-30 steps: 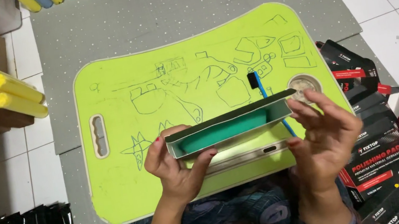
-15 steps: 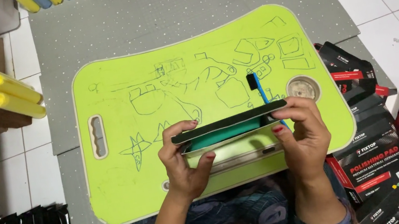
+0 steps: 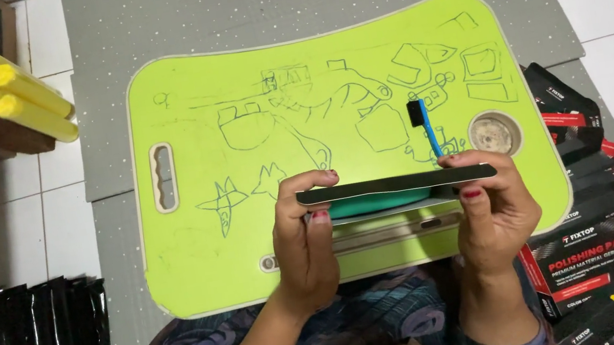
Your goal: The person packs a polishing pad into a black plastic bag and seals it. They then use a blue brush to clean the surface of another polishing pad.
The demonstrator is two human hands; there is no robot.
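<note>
Head view: both hands hold a flat box (image 3: 395, 184) edge-on over the green surface (image 3: 253, 247), above its near edge. Left hand (image 3: 306, 242) has a narrow grip on the box's left end, thumb under, fingers curled over the top. Right hand (image 3: 493, 208) grips the right end the same way. Box spans level between the two grips; teal pad (image 3: 373, 203) shows just under the dark top flap. Blue brush (image 3: 424, 125) lies on the surface just behind the box. Black-and-red packs (image 3: 592, 259) are stacked right of the surface, yellow tubes (image 3: 12, 100) far left.
</note>
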